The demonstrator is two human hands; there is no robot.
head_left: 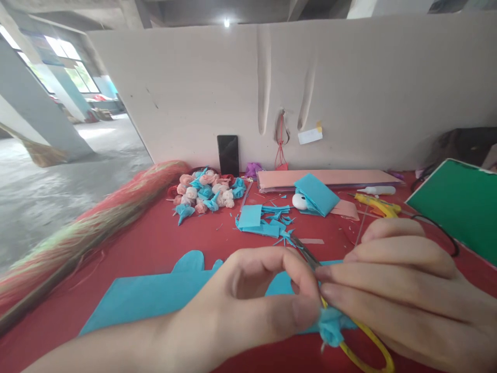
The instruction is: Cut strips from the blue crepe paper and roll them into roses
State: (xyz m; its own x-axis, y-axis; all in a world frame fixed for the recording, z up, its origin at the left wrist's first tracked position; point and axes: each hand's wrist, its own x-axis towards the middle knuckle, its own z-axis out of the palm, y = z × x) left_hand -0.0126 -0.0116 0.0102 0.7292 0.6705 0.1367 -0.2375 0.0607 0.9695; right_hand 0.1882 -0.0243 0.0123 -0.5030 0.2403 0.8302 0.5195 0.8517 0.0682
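We are holding the small, rolled blue crepe-paper flower (pixel 331 327) in our left hand (pixel 252 305), thumb and index finger closing narrowly at its base, apparently to keep pressure off the petals. We are bringing the fingertips of our right hand (pixel 407 290) together beside that pinch, probably to steady it; whether they are gripping anything, we cannot tell. The yellow-handled metal scissors (pixel 384 352) are lying beneath the hands, likely for easy reach, near the flat blue paper sheet (pixel 147 298).
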